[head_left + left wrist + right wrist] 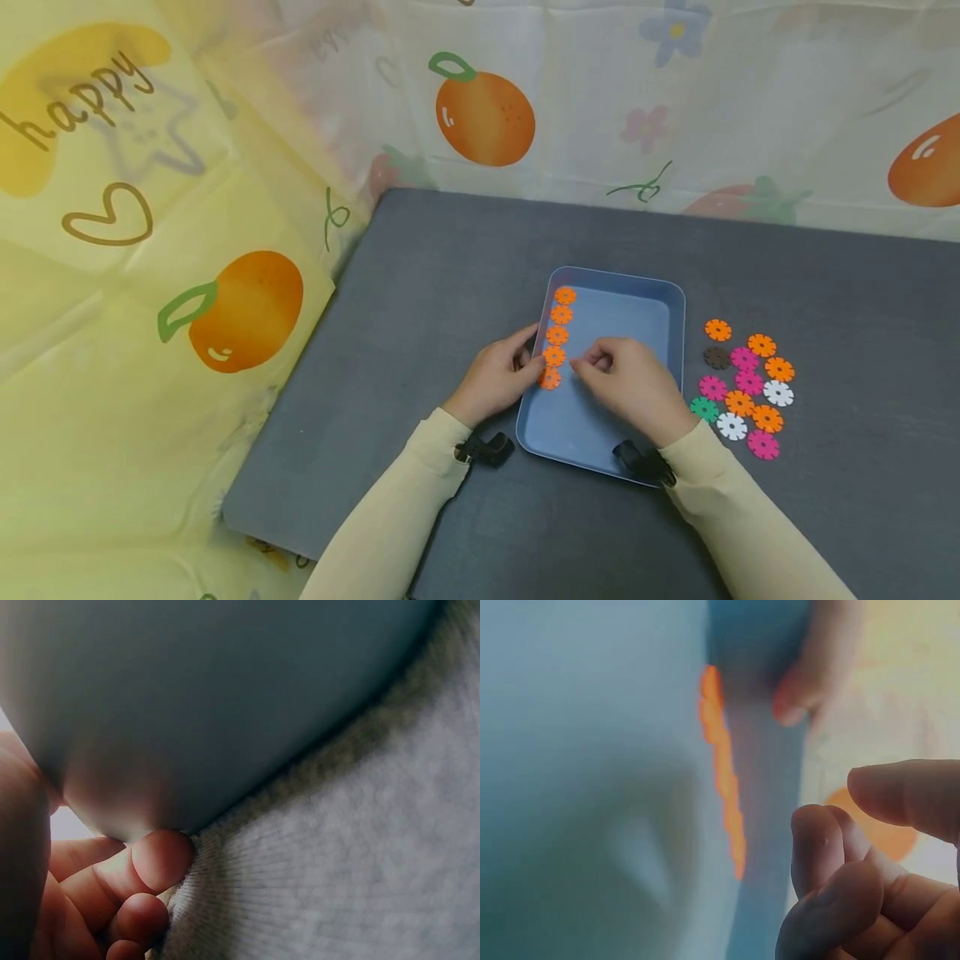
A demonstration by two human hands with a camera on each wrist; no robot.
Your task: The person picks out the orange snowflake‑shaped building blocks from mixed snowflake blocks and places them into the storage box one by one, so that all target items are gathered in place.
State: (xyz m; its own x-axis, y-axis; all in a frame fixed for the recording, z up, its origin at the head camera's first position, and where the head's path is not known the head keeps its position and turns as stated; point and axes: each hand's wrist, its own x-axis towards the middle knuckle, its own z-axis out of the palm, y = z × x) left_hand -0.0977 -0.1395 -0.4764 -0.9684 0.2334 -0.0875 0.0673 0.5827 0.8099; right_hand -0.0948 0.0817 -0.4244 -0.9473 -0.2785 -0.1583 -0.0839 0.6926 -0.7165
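A blue rectangular tray (600, 442) lies on the dark tabletop. Along the inside of its left wall runs a column of several orange notched discs (557, 335), seen edge-on as an orange strip (724, 772) in the right wrist view. My left hand (498, 375) grips the tray's left side, thumb over the rim near the lower discs; in the left wrist view its fingers (161, 861) curl at the tray's edge. Over the middle of the tray hovers my right hand (633, 387), fingers loosely bent, with nothing visible between thumb and fingertips in the right wrist view.
Right of the tray lies a loose group of notched discs: several orange (738, 403) and pink (748, 383), some white (778, 392), one green (704, 409) and one dark brown (717, 358). Fruit-patterned cloth (585, 100) hangs behind the table (450, 258) and at its left.
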